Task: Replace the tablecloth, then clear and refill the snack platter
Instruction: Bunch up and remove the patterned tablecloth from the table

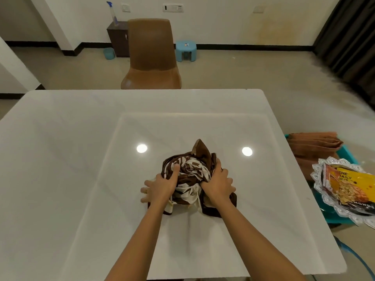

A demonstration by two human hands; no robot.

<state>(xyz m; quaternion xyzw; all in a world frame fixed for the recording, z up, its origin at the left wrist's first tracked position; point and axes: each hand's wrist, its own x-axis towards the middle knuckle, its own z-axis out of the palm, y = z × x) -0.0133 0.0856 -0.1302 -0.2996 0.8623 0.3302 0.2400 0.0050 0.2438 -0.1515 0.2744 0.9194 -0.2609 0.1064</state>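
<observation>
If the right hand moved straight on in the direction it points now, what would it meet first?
The crumpled brown-and-white cloth: the right hand touches it, pointing into the bundle. Beyond it, apparently only the white table shows.

Two forearms enter from the lower edge of the view, both bare along their full visible length. The left hand carries one ring, a narrow band. The right hand is bare.

A single head-worn wide view looks forward and down over the table, apparently from close above.
</observation>
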